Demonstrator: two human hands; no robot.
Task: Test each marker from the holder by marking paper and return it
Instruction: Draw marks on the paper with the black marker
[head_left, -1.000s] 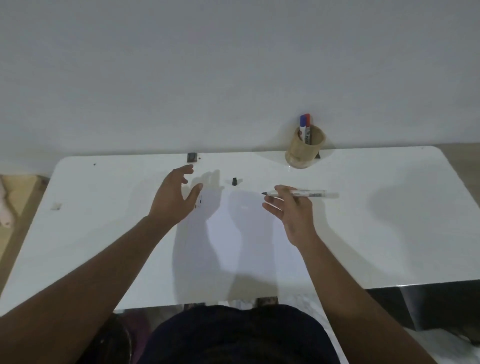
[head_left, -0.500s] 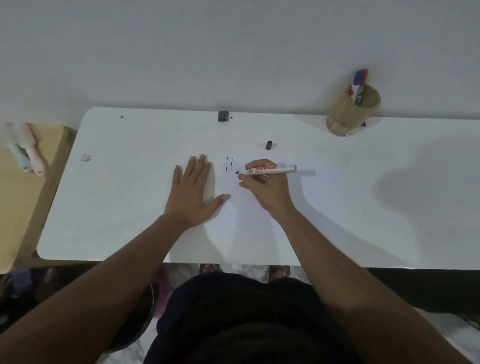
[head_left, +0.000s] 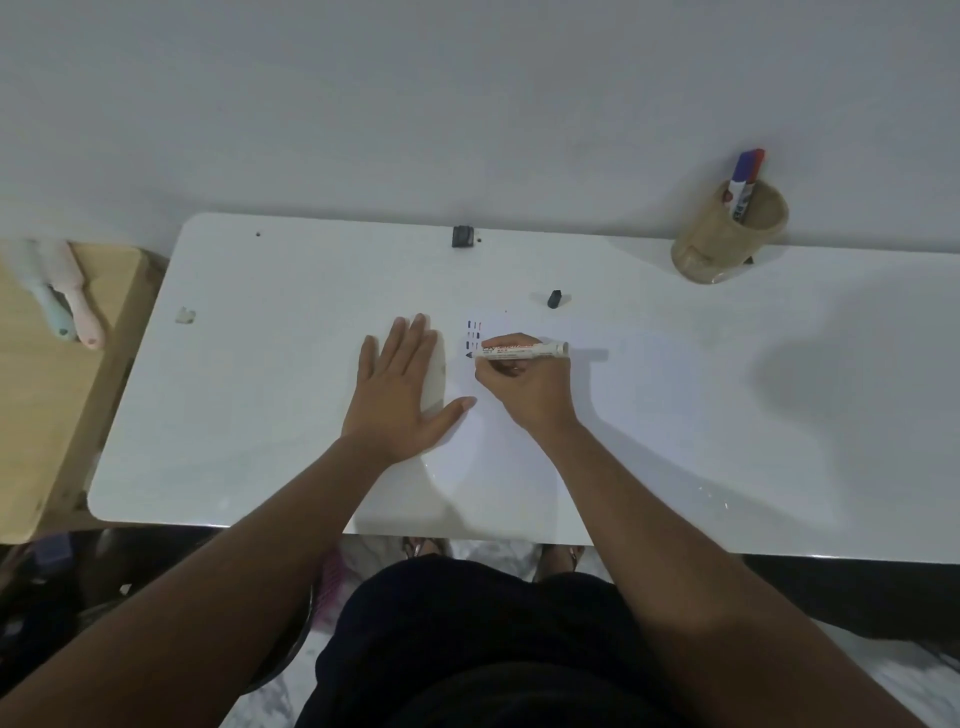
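The right hand (head_left: 524, 387) is closed around a white marker (head_left: 522, 349), which lies nearly level with its dark tip pointing toward 9 o'clock and touching the paper (head_left: 519, 441). The tip sits at the bottom of a small column of short blue and red test marks (head_left: 474, 332) near the paper's far left corner. The left hand (head_left: 397, 395) is open and flat, palm down, fingers spread toward 12 o'clock and thumb pointing toward 3 o'clock, pressing on the left part of the paper just beside the right hand. The paper is hard to tell from the white surface (head_left: 260, 389) beneath it; its edges show only faintly.

A small black cap (head_left: 554, 299) stands on the surface toward 1 o'clock from the marks, apart from the paper's far edge. At 2 o'clock, well apart from the hands, a tan cylindrical holder (head_left: 727, 239) stands by the wall with two markers (head_left: 744, 179) in it, one capped blue and one red. A small dark block (head_left: 462, 236) sits at the far edge of the surface at 12 o'clock. At 9 o'clock, past the surface's left end, a wooden bench (head_left: 47, 395) carries two pale objects, too blurred to tell what they are.
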